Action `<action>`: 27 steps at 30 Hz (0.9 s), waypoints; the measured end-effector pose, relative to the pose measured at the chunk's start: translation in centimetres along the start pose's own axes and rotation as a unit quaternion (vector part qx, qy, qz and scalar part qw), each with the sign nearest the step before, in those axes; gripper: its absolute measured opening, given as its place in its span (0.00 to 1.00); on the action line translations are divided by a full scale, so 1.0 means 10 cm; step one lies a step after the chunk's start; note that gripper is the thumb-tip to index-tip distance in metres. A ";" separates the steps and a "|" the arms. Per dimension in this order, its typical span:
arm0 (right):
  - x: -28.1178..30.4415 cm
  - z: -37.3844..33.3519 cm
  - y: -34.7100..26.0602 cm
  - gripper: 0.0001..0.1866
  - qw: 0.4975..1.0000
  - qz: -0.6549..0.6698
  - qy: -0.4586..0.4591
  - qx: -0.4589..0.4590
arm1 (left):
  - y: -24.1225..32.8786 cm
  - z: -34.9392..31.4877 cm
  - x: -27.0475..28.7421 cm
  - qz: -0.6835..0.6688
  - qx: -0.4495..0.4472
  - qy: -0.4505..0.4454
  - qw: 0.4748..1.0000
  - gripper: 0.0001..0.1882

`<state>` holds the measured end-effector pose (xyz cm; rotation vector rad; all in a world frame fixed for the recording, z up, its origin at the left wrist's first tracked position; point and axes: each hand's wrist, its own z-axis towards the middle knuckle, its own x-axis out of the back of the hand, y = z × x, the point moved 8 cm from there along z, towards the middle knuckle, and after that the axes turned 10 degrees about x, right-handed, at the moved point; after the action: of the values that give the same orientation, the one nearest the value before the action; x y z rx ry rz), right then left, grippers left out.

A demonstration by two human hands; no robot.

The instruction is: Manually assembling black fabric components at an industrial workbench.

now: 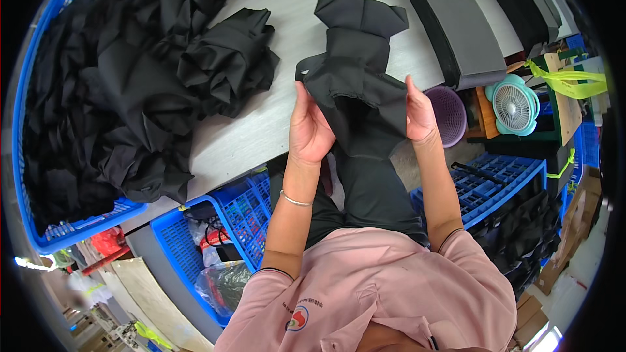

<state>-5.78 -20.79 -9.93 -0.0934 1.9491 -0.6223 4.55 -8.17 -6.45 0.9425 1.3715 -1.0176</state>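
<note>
A sewn black fabric piece with folded flaps and a dark opening facing me is held up at the table's near edge. My left hand grips its left side, thumb up along the cloth and fingers partly hidden beneath. On the opposite side my right hand holds it the same way, thumb pointing up. The far flaps of the piece extend over the grey-white table. A small pale spot shows on its left edge. To the left lies a large heap of similar black fabric.
A blue basket holds much of the heap. Stacked flat dark pieces lie at the table's right. Nearby are a purple basket and a teal fan. Blue crates flank me, one left, one right with black cloth below.
</note>
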 end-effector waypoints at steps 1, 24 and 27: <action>0.01 0.00 -0.02 0.38 1.000 0.001 0.001 0.003 | -0.02 0.00 0.02 0.000 0.004 0.000 1.000 0.26; -0.82 -0.35 -0.34 0.28 0.804 -0.447 0.013 0.393 | 0.09 -0.37 -0.51 0.613 -0.329 0.277 0.663 0.20; -1.14 -0.41 -0.17 0.40 0.835 -0.427 -0.080 0.336 | 0.10 -0.47 -0.69 0.602 -0.378 0.259 0.654 0.19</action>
<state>-4.49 -16.93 1.56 -0.5708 1.3488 -1.7928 4.40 -3.30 0.34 1.1734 1.0267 0.8688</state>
